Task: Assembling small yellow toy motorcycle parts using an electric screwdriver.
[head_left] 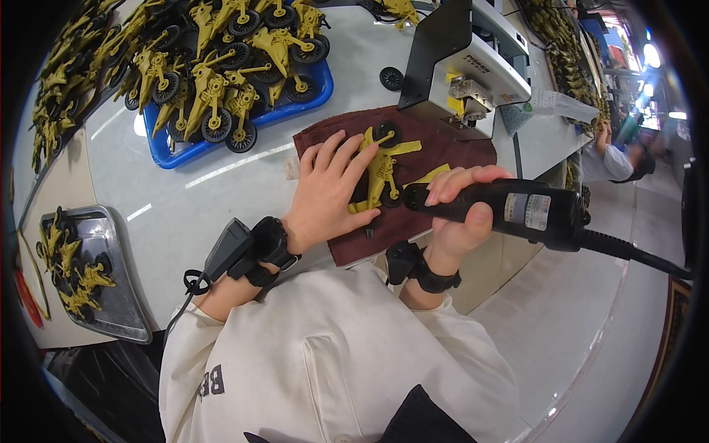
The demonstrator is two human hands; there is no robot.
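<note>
A yellow toy motorcycle (381,171) with black wheels lies on a dark red cloth (450,153). My left hand (329,190) is open over its left side, fingers spread, with fingertips against the yellow parts. From the right, my right hand (459,221) grips a black corded electric screwdriver (533,210), held nearly level. Its narrow end reaches the toy's lower wheel; whether it touches cannot be made out. A separate yellow piece (427,176) shows beside the toy, partly behind my right fingers. A small dark piece (369,232) rests on the cloth below my left thumb.
A blue tray (168,157) heaped with yellow toy motorcycles stands far left. A metal tray (122,314) with several more sits near left. A black-and-white machine (432,55) stands behind the cloth, beside a loose wheel (391,78). A person (617,159) is at far right.
</note>
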